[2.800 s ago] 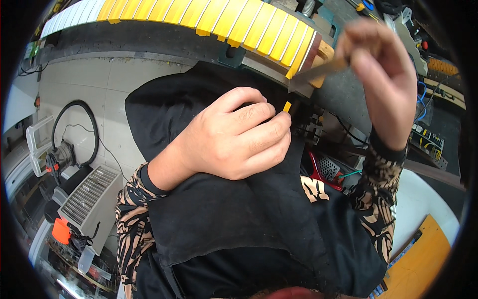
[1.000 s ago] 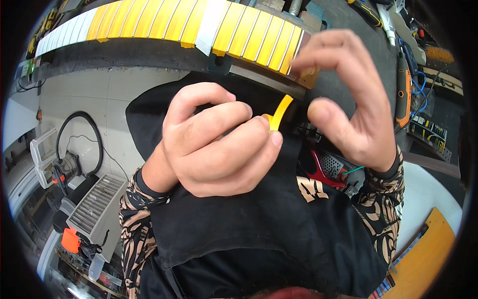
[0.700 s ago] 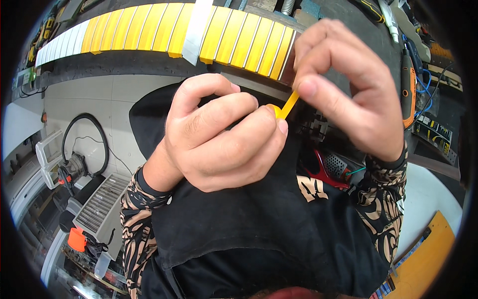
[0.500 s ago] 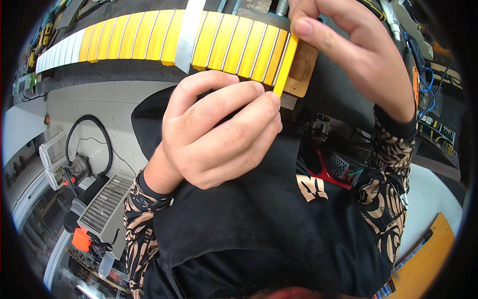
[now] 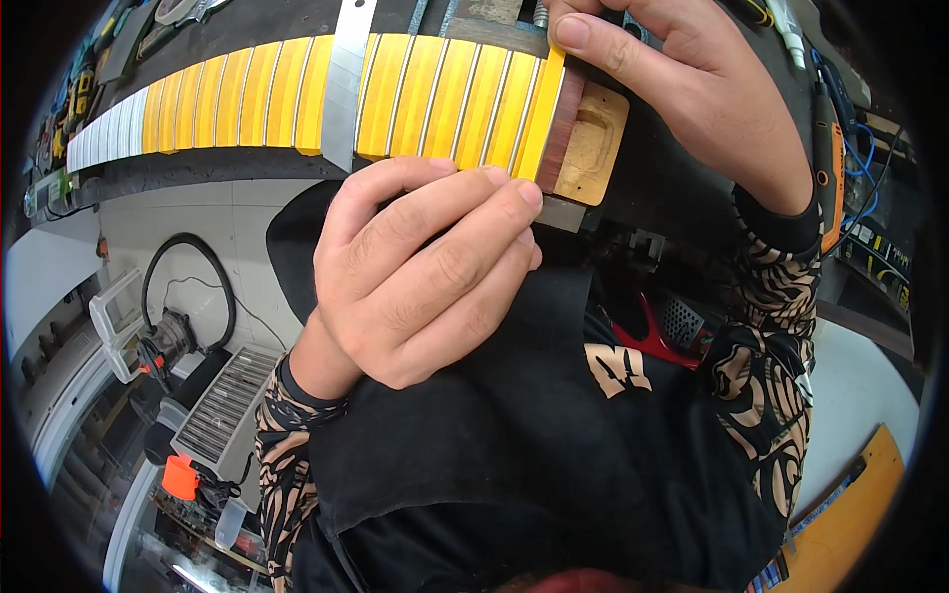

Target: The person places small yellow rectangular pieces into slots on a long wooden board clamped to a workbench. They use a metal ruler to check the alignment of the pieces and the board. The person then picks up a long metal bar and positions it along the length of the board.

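A long fretted guitar neck (image 5: 227,94) lies across the bench top, yellow tape between its metal frets and whitish strips at its far left end. Both hands are at its right end on a narrow yellow tape strip (image 5: 542,124). My left hand (image 5: 425,272) presses the strip's near end with closed fingertips. The far end is pinched between the thumb and fingers of my right hand (image 5: 657,59). Beside the strip shows bare reddish-brown wood (image 5: 567,111). A flat metal strip (image 5: 346,84) with a hole in its end crosses the neck.
Past the neck's right end lies a tan wooden piece (image 5: 596,143) with a recess. Tools, a white tube (image 5: 789,40) and blue cable (image 5: 860,208) crowd the bench's right side. At floor level on the left are a black hose (image 5: 227,287) and a slatted grey box (image 5: 222,410).
The yellow tape strip has shifted left, toward the last frets, with both hands. Reddish-brown wood now shows to its right. The whole view has also shifted slightly.
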A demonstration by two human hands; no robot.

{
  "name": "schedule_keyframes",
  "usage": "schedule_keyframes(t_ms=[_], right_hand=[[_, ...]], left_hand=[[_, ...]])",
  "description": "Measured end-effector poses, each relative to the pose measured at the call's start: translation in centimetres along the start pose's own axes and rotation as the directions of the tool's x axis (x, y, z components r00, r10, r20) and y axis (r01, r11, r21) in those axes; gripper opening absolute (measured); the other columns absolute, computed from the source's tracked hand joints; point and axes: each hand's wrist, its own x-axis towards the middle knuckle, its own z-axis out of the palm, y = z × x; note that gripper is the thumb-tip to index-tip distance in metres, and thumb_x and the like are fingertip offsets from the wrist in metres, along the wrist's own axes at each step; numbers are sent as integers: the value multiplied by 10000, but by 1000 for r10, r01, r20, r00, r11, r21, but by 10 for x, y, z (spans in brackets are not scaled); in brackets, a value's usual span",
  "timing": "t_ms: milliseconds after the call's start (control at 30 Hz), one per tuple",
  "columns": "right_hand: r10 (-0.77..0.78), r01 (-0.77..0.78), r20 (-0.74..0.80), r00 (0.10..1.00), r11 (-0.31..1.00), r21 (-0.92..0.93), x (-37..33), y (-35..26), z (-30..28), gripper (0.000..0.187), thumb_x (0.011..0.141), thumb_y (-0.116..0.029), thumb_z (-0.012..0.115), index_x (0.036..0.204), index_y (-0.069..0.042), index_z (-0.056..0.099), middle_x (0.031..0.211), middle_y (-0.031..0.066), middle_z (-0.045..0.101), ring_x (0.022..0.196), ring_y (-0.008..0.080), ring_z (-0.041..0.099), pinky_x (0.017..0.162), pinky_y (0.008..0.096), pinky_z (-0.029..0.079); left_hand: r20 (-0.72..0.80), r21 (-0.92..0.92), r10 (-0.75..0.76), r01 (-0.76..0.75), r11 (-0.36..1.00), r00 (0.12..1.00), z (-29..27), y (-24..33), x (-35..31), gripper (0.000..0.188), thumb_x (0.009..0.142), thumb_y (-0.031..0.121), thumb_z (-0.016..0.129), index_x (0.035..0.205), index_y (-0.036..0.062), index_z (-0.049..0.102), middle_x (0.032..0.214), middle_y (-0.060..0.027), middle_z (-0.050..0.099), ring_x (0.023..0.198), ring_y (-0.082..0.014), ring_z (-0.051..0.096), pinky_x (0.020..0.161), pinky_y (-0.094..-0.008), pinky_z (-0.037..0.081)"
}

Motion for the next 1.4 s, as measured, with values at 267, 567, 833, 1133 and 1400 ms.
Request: schedule_keyframes(t_ms=[267,567,833,1133,1400], right_hand=[[-17,17,-1,1000,999,-40,-1,7,6,117,1097,-135,790,1033,-46,750,1120,78,696,1143,277,595,1052,395,494],[-5,5,-1,1000,1000,-6,1,1,7,130,1097,-142,782,1030,-43,730,1126,78,677,1169,280,565,1065,403,487],[-29,29,5,1000,996,-90,0,-3,7,125,1093,-143,782,1043,-44,723,1140,80,662,1185,288,552,1084,407,480],[-4,10,61,998,995,-101,1,2,5,110,1088,-133,791,1065,-45,729,1134,77,644,1193,290,545,1100,409,476],[6,8,112,994,992,-126,6,2,-2,139,1095,-165,805,1090,-42,740,1129,80,650,1188,289,550,1082,418,485]], left_hand=[[1,-3,-28,28,1000,1000,-1,3,-1,160,909,124,935,1031,58,856,1209,-122,893,1170,-275,849,988,-429,661],[15,-8,-57,57,998,998,-2,6,-1,200,922,146,964,1061,57,850,1221,-112,897,1192,-274,847,1015,-443,666],[52,-14,-77,77,997,996,-5,8,-1,279,935,167,989,1137,45,840,1253,-107,897,1222,-294,842,1043,-480,673],[-5,-7,-23,23,1000,1000,0,3,-1,161,907,118,948,999,48,837,1195,-121,889,1168,-284,846,993,-439,673],[-8,4,-17,17,1000,1000,0,2,-2,167,905,120,952,1003,47,838,1189,-115,888,1175,-284,845,1000,-443,674]])
